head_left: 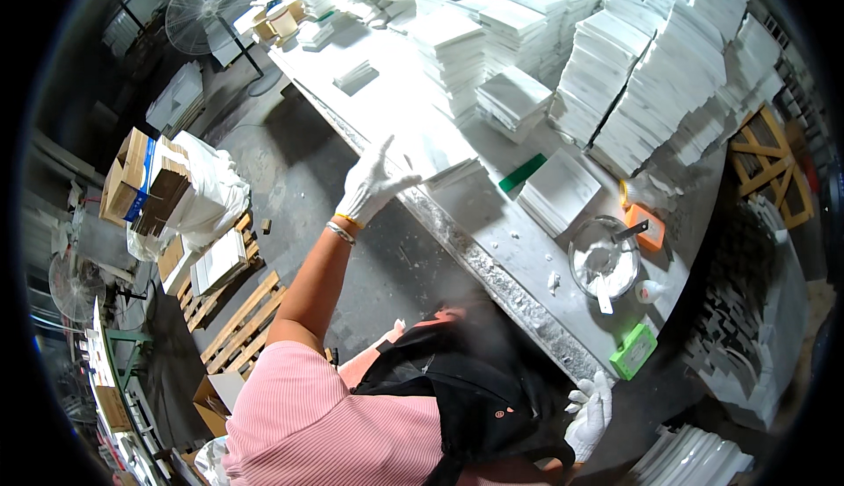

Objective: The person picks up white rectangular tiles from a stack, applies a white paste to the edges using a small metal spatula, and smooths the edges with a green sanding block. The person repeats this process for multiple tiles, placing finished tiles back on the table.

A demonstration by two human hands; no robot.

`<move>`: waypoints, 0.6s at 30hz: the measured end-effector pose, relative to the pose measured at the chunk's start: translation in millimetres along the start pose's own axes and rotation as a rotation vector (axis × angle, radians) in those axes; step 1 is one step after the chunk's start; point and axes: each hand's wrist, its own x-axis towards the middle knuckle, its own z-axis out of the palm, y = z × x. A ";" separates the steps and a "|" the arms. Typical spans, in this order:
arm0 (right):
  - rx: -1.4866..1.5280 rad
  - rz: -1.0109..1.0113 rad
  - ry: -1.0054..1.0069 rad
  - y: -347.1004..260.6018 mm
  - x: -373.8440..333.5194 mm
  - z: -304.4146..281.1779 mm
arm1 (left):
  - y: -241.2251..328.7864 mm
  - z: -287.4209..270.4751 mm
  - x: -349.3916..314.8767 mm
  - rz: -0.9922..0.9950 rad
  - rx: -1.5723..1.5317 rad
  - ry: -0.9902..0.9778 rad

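Note:
My left hand, in a white knitted glove, reaches over the table's rough edge with thumb and fingers spread. Nothing is in it. Beside its fingers lie flat white marble-like tiles, partly washed out by glare. My right hand, gloved too, is low at the table's near corner, its fingers loosely extended and seemingly holding nothing. Closest to it is a bright green block. Beyond that stands a clear bowl of white paste or powder with a dark-handled scraper and a white-handled tool.
A short tile stack, a green strip and an orange block lie on the table. Tall tile stacks fill its far side. Left on the floor are wooden pallets, cartons and a standing fan.

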 end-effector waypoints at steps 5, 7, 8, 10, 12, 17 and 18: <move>-0.036 0.002 0.003 -7.9 0.5 5.8 | -0.9 29.8 11.2 0.122 0.115 -0.033; -0.041 -0.002 0.014 -5.1 0.2 4.2 | 5.0 33.5 16.2 0.081 0.167 -0.019; -0.041 -0.003 0.023 -4.0 -0.5 2.7 | 5.1 39.1 17.4 0.113 0.169 0.028; -0.041 0.013 0.017 -1.0 -1.3 1.1 | -2.8 44.2 12.5 0.127 0.150 0.074; -0.050 0.014 0.008 0.3 -1.8 2.1 | -3.0 47.7 9.7 0.136 0.155 0.118; -0.065 0.018 -0.006 1.2 0.1 2.3 | 1.7 59.9 10.8 0.158 0.224 0.221; -0.064 0.023 -0.004 1.1 0.4 2.3 | 1.2 60.7 10.4 0.167 0.205 0.228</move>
